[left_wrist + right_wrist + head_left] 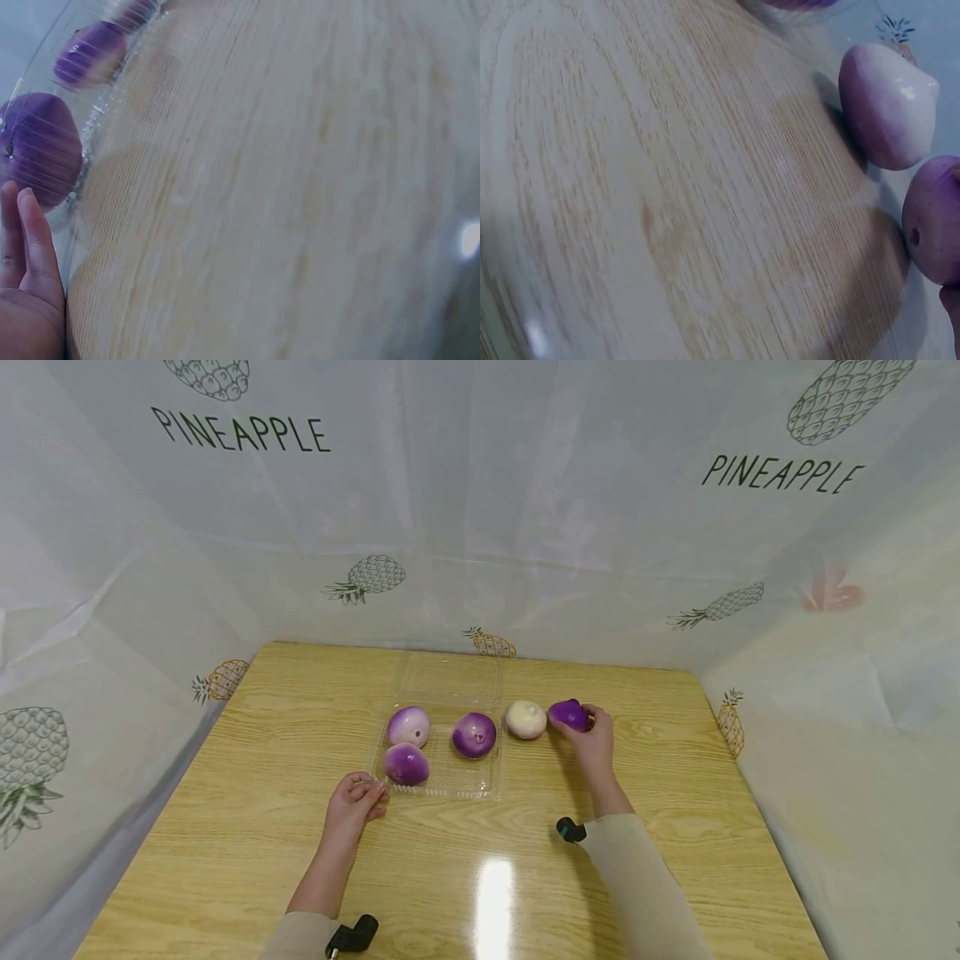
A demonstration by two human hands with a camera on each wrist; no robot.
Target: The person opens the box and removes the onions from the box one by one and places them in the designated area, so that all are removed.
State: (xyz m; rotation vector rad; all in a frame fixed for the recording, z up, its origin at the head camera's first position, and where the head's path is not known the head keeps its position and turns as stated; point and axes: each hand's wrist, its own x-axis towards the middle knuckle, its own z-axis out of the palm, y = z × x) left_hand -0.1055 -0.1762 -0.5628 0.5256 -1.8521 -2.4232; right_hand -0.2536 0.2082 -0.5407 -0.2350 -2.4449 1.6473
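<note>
A clear plastic clamshell box [442, 777] lies with its lid [452, 678] folded back. Inside it are three onions: a pale purple one [408, 727], a darker one [407, 765] at the front left and a deep purple one [474, 736] on the right. At the box's front left corner my left hand [354, 806] pinches the rim between thumb and fingers. My right hand [594, 745] grips a purple onion [568, 715] to the right of the box. Between that onion and the box sits a whitish onion [526, 719], which shows a purple side in the right wrist view.
All this stands on a wooden table [315, 693] with a bright glare spot near its front. A white curtain [465, 510] printed with pineapples hangs behind the table and along both sides. Small black devices are worn at both wrists.
</note>
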